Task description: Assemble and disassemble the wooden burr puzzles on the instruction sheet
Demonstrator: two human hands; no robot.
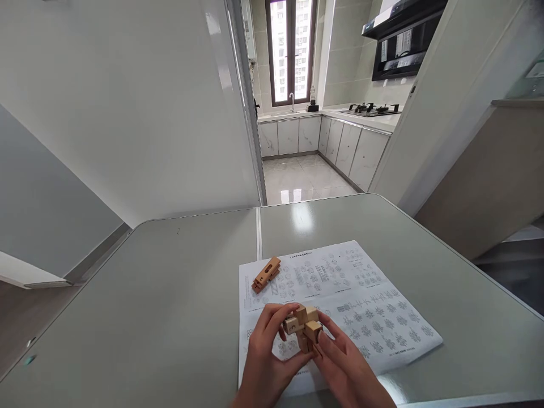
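Between my two hands is a wooden burr puzzle (302, 327), made of pale interlocking blocks, held just over a printed sheet. My left hand (272, 348) grips it from the left, index finger on top and thumb underneath. From the right, my right hand (342, 357) closes on it with its thumb against a front block. Fingers hide part of the puzzle's lower side. Beyond my left hand, darker wooden puzzle pieces (266, 275) lie together on the instruction sheet (374, 300), the top one notched and marked with a numeral. The sheet carries rows of small diagrams.
A grey-green table (182, 317) with a pale seam and rounded far corners fills the foreground. A small green speck (29, 360) lies near its left edge. Beyond stand a white wall panel (170, 113) and a kitchen with marble-patterned cabinets (289, 136) and a gas stove (374, 109).
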